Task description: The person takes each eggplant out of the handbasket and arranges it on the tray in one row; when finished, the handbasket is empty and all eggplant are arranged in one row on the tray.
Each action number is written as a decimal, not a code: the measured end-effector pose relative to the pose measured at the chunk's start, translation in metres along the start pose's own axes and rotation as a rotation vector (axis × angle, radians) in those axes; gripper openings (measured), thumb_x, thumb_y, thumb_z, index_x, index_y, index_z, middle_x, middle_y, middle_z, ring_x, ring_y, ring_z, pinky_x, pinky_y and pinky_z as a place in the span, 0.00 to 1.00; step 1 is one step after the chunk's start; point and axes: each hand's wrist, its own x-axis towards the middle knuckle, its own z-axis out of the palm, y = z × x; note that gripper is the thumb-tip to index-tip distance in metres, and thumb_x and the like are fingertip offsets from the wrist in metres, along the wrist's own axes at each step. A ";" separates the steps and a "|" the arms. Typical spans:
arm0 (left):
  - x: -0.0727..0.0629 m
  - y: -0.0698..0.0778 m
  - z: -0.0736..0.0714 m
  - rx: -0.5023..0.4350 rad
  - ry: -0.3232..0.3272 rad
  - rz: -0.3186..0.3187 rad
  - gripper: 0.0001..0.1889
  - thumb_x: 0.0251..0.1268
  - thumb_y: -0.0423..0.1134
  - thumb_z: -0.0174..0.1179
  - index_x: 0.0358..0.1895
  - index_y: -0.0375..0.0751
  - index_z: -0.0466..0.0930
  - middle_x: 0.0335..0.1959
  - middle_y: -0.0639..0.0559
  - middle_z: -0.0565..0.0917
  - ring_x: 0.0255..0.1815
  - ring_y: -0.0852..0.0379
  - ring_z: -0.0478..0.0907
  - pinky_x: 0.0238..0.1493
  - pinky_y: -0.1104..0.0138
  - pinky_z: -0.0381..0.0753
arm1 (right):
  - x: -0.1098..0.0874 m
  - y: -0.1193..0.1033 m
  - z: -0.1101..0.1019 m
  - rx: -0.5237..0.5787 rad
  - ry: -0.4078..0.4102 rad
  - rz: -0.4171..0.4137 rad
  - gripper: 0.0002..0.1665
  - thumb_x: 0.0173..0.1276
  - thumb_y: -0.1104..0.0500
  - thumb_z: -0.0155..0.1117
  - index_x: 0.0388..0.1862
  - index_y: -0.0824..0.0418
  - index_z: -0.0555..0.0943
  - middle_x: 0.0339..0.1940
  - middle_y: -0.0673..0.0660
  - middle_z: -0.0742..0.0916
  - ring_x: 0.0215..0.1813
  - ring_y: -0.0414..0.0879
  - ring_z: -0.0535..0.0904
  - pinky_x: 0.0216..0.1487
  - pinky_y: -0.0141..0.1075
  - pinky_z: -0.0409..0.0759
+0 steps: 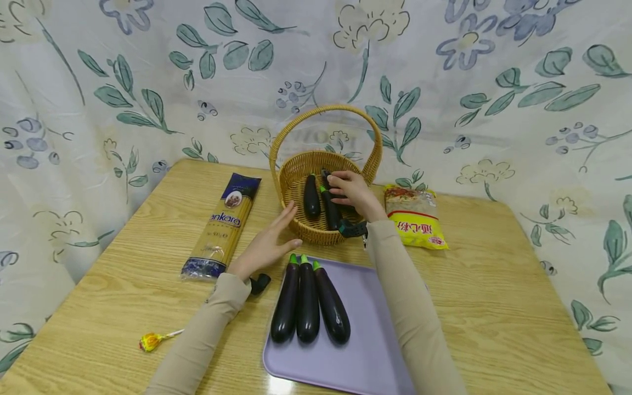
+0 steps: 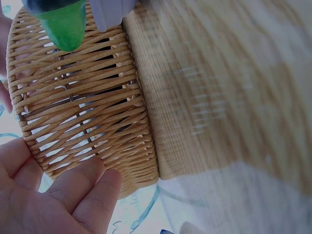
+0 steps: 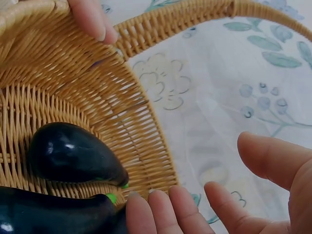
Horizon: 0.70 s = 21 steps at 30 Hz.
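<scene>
My left hand (image 1: 269,244) rests against the near left side of the wicker basket (image 1: 316,236), fingers extended. In the left wrist view its fingers (image 2: 80,183) touch the woven wall, and in the right wrist view fingertips show at the rim. Over the basket's right side hovers my right hand (image 1: 353,192), thumb apart from the fingers and nothing visible between them. Inside the basket lie a dark eggplant (image 1: 311,197), a second eggplant (image 1: 329,211) beside it, and more dark eggplant partly hidden under the right hand. Three longer eggplants (image 1: 308,307) lie side by side on a lilac tray (image 1: 365,351).
A pack of spaghetti (image 1: 222,225) lies left of the basket, and a yellow pasta bag (image 1: 415,216) to its right. A wrapped lollipop (image 1: 150,341) is on the table (image 1: 503,307) at front left. The basket's tall handle (image 1: 326,108) arches above it; a floral curtain (image 1: 444,109) hangs behind.
</scene>
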 end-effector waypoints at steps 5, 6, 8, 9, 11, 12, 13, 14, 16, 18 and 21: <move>0.000 0.000 0.001 -0.006 -0.003 0.001 0.41 0.70 0.54 0.55 0.79 0.58 0.41 0.81 0.59 0.39 0.78 0.41 0.50 0.72 0.39 0.57 | 0.007 0.000 0.004 -0.031 0.008 0.004 0.32 0.74 0.50 0.56 0.72 0.59 0.64 0.68 0.59 0.74 0.67 0.56 0.73 0.62 0.44 0.79; 0.000 0.000 0.002 -0.008 -0.006 -0.001 0.41 0.70 0.54 0.55 0.79 0.58 0.41 0.81 0.60 0.39 0.79 0.41 0.50 0.73 0.39 0.57 | 0.008 0.000 0.005 -0.032 0.007 0.005 0.32 0.74 0.51 0.56 0.72 0.59 0.64 0.68 0.59 0.74 0.67 0.57 0.73 0.62 0.44 0.79; 0.000 0.000 0.003 -0.011 -0.010 -0.003 0.41 0.70 0.54 0.55 0.79 0.58 0.41 0.81 0.60 0.38 0.79 0.41 0.50 0.73 0.40 0.57 | 0.010 0.001 0.007 -0.023 0.001 0.010 0.31 0.74 0.51 0.56 0.72 0.59 0.65 0.68 0.59 0.74 0.68 0.58 0.72 0.62 0.45 0.79; 0.000 0.000 0.003 -0.011 -0.012 -0.005 0.41 0.70 0.54 0.55 0.79 0.59 0.41 0.81 0.60 0.38 0.79 0.41 0.50 0.73 0.39 0.57 | 0.010 0.001 0.007 -0.019 -0.002 0.013 0.31 0.74 0.51 0.56 0.72 0.59 0.65 0.68 0.59 0.74 0.68 0.58 0.72 0.62 0.45 0.79; 0.000 0.000 0.002 -0.010 -0.012 -0.007 0.41 0.70 0.55 0.54 0.79 0.60 0.40 0.81 0.61 0.38 0.78 0.41 0.50 0.72 0.39 0.58 | 0.011 0.002 0.009 -0.014 -0.008 0.015 0.31 0.74 0.51 0.56 0.72 0.59 0.65 0.68 0.59 0.74 0.68 0.58 0.72 0.62 0.45 0.79; 0.001 0.000 0.002 -0.009 -0.012 -0.005 0.41 0.70 0.55 0.54 0.79 0.60 0.40 0.81 0.61 0.38 0.78 0.41 0.51 0.72 0.39 0.58 | 0.012 0.002 0.010 -0.012 -0.010 0.014 0.31 0.74 0.51 0.56 0.72 0.59 0.65 0.68 0.60 0.74 0.68 0.58 0.72 0.62 0.45 0.79; 0.001 0.000 0.002 -0.009 -0.010 -0.003 0.41 0.70 0.55 0.54 0.79 0.60 0.40 0.81 0.60 0.38 0.78 0.40 0.51 0.72 0.39 0.58 | 0.013 0.001 0.010 -0.009 -0.009 0.012 0.31 0.74 0.51 0.56 0.72 0.59 0.65 0.68 0.60 0.74 0.68 0.58 0.72 0.62 0.46 0.79; 0.001 0.000 0.002 -0.008 -0.009 -0.002 0.41 0.70 0.55 0.54 0.79 0.60 0.40 0.81 0.60 0.38 0.78 0.40 0.51 0.71 0.39 0.59 | 0.013 0.001 0.011 -0.008 -0.008 0.008 0.31 0.74 0.51 0.56 0.72 0.59 0.65 0.68 0.60 0.75 0.68 0.58 0.72 0.62 0.46 0.79; 0.001 0.000 0.001 -0.007 -0.007 -0.005 0.41 0.70 0.54 0.54 0.79 0.60 0.40 0.81 0.60 0.38 0.78 0.40 0.51 0.71 0.39 0.59 | 0.014 0.001 0.012 -0.008 -0.004 0.002 0.32 0.74 0.50 0.56 0.72 0.59 0.65 0.68 0.60 0.74 0.68 0.59 0.72 0.62 0.46 0.79; 0.001 0.000 0.001 -0.010 -0.008 -0.008 0.41 0.70 0.53 0.55 0.79 0.59 0.40 0.81 0.60 0.38 0.78 0.40 0.51 0.71 0.38 0.58 | 0.016 0.001 0.014 -0.011 -0.003 -0.001 0.33 0.73 0.49 0.57 0.72 0.60 0.65 0.68 0.60 0.74 0.68 0.58 0.72 0.62 0.46 0.79; 0.000 0.001 0.000 -0.009 -0.010 -0.016 0.41 0.70 0.53 0.55 0.79 0.58 0.40 0.81 0.62 0.38 0.78 0.41 0.50 0.72 0.39 0.58 | 0.017 0.000 0.017 -0.029 0.000 0.002 0.35 0.72 0.47 0.58 0.72 0.59 0.65 0.68 0.60 0.74 0.67 0.58 0.73 0.62 0.46 0.79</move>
